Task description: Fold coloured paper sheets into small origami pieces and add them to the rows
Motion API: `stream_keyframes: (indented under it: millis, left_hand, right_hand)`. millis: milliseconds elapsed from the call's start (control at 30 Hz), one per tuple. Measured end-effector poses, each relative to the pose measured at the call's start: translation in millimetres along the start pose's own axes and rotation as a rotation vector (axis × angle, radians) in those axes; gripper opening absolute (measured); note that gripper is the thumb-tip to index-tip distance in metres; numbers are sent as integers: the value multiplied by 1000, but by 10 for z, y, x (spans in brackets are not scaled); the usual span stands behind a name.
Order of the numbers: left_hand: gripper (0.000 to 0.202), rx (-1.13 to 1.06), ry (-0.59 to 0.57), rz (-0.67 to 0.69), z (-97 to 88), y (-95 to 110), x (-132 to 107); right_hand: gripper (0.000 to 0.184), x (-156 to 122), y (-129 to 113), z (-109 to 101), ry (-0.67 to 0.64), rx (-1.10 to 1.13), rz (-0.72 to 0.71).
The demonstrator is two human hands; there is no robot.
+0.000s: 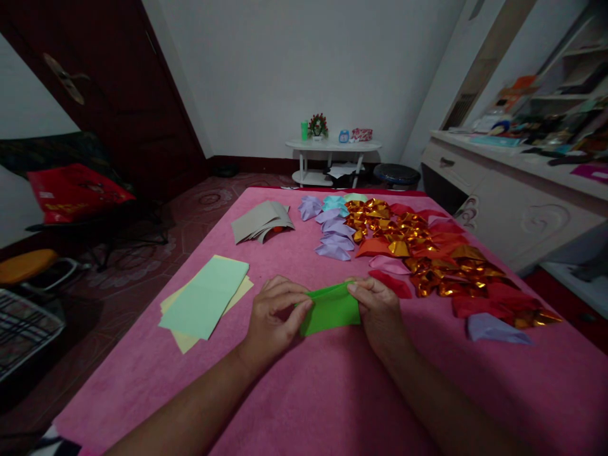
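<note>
A bright green sheet of paper (331, 310), folded into a small rectangle, is held upright just above the pink cloth. My left hand (278, 310) pinches its left end between thumb and fingers. At the opposite end, my right hand (377, 307) grips the upper corner, thumb in front. To the left lies a stack of pale green paper sheets (209, 297) over yellow paper (185, 342). Beyond my right hand sit folded paper shapes, among them shiny gold ones (422, 275), red ones (392, 283) and lilac ones (335, 244).
The pink cloth (285, 392) covers the table. Grey sheets (261, 221) are piled at its far left. A single lilac folded piece (496, 329) lies near the right edge. Against the wall stands a small white table (327, 145); a cluttered dresser (522, 190) is on the right.
</note>
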State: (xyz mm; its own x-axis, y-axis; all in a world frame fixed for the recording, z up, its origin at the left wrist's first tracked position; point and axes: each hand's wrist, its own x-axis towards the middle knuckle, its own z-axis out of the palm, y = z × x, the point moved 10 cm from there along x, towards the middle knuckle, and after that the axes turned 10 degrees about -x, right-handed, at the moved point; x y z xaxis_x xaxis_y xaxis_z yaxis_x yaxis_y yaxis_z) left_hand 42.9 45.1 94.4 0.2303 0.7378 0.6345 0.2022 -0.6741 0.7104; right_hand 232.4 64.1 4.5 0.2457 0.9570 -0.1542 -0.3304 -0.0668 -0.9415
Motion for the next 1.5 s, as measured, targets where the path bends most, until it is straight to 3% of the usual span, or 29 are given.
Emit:
stream_keyframes:
  millis: [300, 700, 1067, 1300, 1400, 1500]
  left_hand:
    - [9, -101, 123, -144, -116, -198, -9]
    - [13, -174, 139, -270, -104, -356, -66]
    - [21, -306, 200, -404, -78, -485, -97]
    - [16, -364, 273, -466, -111, -699, -115]
    - [17, -273, 235, -452, -110, -757, -112]
    - [16, -117, 129, -333, -63, -677, -59]
  right_hand:
    - [14, 28, -77, -113, 74, -100, -91]
    - [10, -61, -193, -128, 179, -165, -158]
    - [12, -49, -145, -136, 188, -188, -170]
    - [18, -22, -257, -41, 134, -271, -309]
    - [21, -3, -242, -2, 83, -314, -338]
    - [18, -48, -281, 47, 38, -397, -434]
